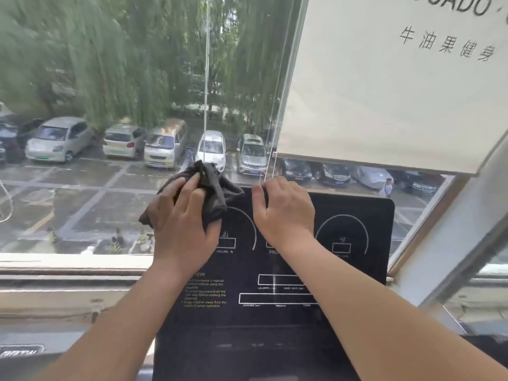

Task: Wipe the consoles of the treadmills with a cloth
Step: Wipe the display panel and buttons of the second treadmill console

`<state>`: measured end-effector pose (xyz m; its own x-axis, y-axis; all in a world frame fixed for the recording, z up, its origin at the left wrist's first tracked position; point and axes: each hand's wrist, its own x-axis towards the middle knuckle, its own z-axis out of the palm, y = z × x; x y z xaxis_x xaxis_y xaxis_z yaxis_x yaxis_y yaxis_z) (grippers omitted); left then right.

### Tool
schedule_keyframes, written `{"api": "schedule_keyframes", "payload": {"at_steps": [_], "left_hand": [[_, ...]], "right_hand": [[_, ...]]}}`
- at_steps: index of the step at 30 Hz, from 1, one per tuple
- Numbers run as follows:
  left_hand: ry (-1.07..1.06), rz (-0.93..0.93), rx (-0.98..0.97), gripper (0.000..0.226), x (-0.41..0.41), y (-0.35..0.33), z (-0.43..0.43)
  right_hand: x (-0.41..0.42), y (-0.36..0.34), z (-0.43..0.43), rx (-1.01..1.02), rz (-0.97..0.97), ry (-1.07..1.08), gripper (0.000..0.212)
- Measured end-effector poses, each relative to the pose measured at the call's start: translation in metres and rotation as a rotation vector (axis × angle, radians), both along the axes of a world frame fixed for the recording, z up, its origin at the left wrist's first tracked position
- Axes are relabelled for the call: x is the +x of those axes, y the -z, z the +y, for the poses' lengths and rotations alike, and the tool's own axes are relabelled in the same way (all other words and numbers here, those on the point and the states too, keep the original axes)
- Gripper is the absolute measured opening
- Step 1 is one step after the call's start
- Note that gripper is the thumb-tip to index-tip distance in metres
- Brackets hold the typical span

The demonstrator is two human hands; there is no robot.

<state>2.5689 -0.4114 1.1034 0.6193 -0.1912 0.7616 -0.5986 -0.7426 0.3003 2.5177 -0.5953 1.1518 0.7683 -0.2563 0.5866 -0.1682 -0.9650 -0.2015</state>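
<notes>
Window: it spans the view behind the console, and its sill runs off to my left.
Blind: its lower edge hangs above the console's right half, with open glass below.
Console: black and tilted toward me, with its right side bare.
Left hand: at the top-left corner, fingers curled round the cloth.
Right hand: fingers bent at the console's top edge. I cannot tell what they grip.
Cloth: dark and bunched, lying on the console's upper left.
Cord: it runs down to my right forefinger.
</notes>
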Motion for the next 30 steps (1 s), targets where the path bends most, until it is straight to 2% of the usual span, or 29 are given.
{"api": "schedule_keyframes", "payload": {"at_steps": [4,7,9,10,12,15,17,19,21,23,24,26,29,30], "left_hand": [[0.066,-0.068,0.042,0.041,-0.025,0.047,0.002],[0.217,-0.071,0.356,0.054,-0.047,0.082,0.028],[0.301,-0.136,0.524,0.050,-0.038,0.075,0.050],[0.285,-0.175,0.550,0.046,-0.029,0.065,0.055],[0.135,-0.162,0.413,0.041,-0.015,0.043,0.056],[-0.084,-0.022,0.041,0.036,-0.017,0.038,0.031],[-0.091,-0.046,0.012,0.036,-0.029,0.059,0.016],[0.038,-0.090,0.151,0.042,-0.040,0.088,0.017],[0.240,-0.130,0.405,0.049,-0.047,0.107,0.029],[0.364,-0.187,0.584,0.048,-0.036,0.098,0.042],[0.358,-0.216,0.600,0.046,-0.027,0.086,0.045],[0.195,-0.203,0.453,0.043,-0.012,0.060,0.044],[-0.107,-0.027,0.011,0.037,-0.007,0.043,0.025],[-0.163,0.006,-0.078,0.038,-0.011,0.047,0.015]], "right_hand": [[0.000,0.013,-0.003,-0.028,-0.106,-0.019,0.045],[-0.002,0.026,-0.010,-0.054,-0.186,-0.079,0.042],[-0.003,0.031,-0.013,-0.047,-0.240,-0.113,0.042],[-0.002,0.032,-0.014,-0.047,-0.255,-0.117,0.042],[0.000,0.034,-0.013,-0.049,-0.276,-0.112,0.042],[0.002,0.038,-0.011,-0.048,-0.307,-0.104,0.040],[0.003,0.040,-0.013,-0.061,-0.314,-0.116,0.041],[0.003,0.042,-0.016,-0.088,-0.310,-0.131,0.042],[0.003,0.042,-0.017,-0.101,-0.312,-0.136,0.044],[0.004,0.043,-0.017,-0.102,-0.321,-0.125,0.044],[0.005,0.043,-0.017,-0.104,-0.331,-0.119,0.043],[0.007,0.045,-0.016,-0.108,-0.352,-0.110,0.041],[0.008,0.047,-0.016,-0.121,-0.370,-0.106,0.039],[0.008,0.048,-0.016,-0.127,-0.371,-0.108,0.039]]}}
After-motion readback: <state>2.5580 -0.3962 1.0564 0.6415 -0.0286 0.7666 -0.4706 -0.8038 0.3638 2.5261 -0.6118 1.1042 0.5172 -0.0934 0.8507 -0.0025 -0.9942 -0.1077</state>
